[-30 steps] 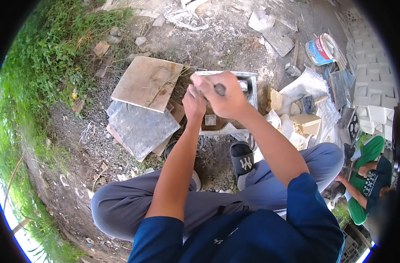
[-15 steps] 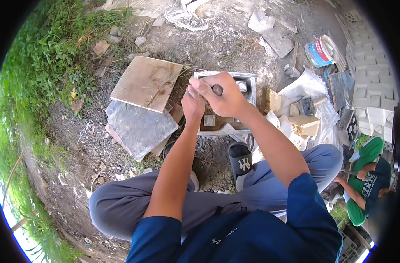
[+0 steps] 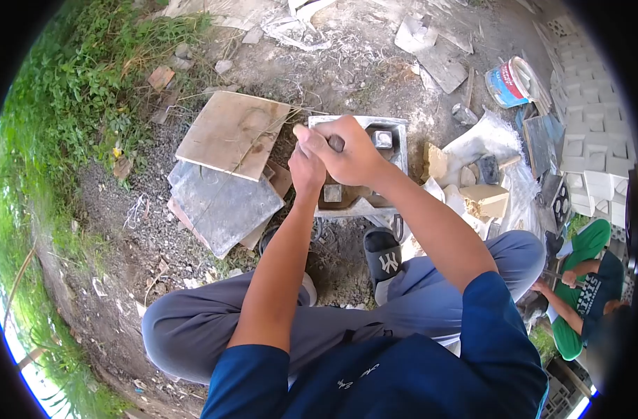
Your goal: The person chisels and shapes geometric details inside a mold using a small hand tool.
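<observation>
Head view: right before me, a little above the middle of the frame, the person's two hands meet over a grey metal box (image 3: pixel 403 155). Their right hand (image 3: pixel 350 153) is curled into a fist around a dark, round-ended rod (image 3: pixel 336 143); just that end shows in the curl of the fingers, and the rest is hidden. Pressed against it, on the left, is the left hand (image 3: pixel 307 167), its fingers bent in; I cannot tell whether it also holds the rod. Two small square blocks sit inside the box, one (image 3: pixel 382 140) right of the right hand and another (image 3: pixel 332 193) just below the hands.

Left of the box lie a tan wooden board (image 3: pixel 228 133) and, partly beneath it, a grey slab (image 3: pixel 224 206). Greenery (image 3: pixel 81 98) fills the upper left of the frame. On the right, a yellowish chunk (image 3: pixel 488 200) rests by a crumpled white sheet (image 3: pixel 493 133), and a paint bucket (image 3: pixel 504 85) tilts at the upper right, near pale patterned blocks (image 3: pixel 590 133) along the edge. Below the box I see a black slipper (image 3: pixel 383 262) on the person's foot, then grey trousers (image 3: pixel 200 321) and a blue shirt (image 3: pixel 416 380). At the lower right edge sits another person (image 3: pixel 591 244) in green and dark clothing.
</observation>
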The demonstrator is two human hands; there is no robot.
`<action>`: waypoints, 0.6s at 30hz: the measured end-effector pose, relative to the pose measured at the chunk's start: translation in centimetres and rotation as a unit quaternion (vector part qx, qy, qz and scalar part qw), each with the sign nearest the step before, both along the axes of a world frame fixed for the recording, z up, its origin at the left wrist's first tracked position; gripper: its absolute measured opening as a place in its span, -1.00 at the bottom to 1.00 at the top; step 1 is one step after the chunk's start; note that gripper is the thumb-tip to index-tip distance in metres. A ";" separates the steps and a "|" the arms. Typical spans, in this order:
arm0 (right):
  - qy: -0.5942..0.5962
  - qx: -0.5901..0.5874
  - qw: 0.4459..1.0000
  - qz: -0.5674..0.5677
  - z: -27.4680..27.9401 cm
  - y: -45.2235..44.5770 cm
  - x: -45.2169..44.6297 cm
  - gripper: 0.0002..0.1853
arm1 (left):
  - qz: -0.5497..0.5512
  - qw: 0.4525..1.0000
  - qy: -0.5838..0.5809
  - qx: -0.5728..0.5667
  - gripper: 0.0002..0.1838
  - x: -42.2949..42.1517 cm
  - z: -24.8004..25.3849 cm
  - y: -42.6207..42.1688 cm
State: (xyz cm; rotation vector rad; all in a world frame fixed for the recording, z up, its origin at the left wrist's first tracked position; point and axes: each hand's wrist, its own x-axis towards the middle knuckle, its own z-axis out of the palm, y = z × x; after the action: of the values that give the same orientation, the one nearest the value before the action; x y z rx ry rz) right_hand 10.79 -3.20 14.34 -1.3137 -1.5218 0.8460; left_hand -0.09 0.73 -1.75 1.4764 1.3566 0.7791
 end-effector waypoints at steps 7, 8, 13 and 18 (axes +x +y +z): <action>0.009 0.050 0.999 0.009 -0.2 -0.5 -0.7 -0.44 | -0.010 0.997 -0.077 0.000 -0.44 -0.6 -3.4 0.2; 0.010 0.050 0.999 0.006 -0.1 -1.1 -0.5 -0.44 | -0.016 0.993 -0.115 -0.011 -0.46 -0.5 -3.7 0.3; 0.109 0.026 0.993 -0.018 -0.6 -0.7 -0.6 -0.44 | 0.020 1.000 0.008 0.002 -0.44 -1.0 -1.0 -0.5; 0.113 0.011 0.993 -0.026 2.0 -1.7 0.5 -0.47 | 0.000 0.997 0.074 0.025 -0.44 -0.1 -0.4 0.1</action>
State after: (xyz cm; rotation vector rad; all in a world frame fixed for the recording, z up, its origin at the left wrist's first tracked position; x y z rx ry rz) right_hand 11.25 -4.89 16.36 -1.1921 -1.3108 0.9097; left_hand -0.18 0.80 -2.13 1.5996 1.4570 0.7206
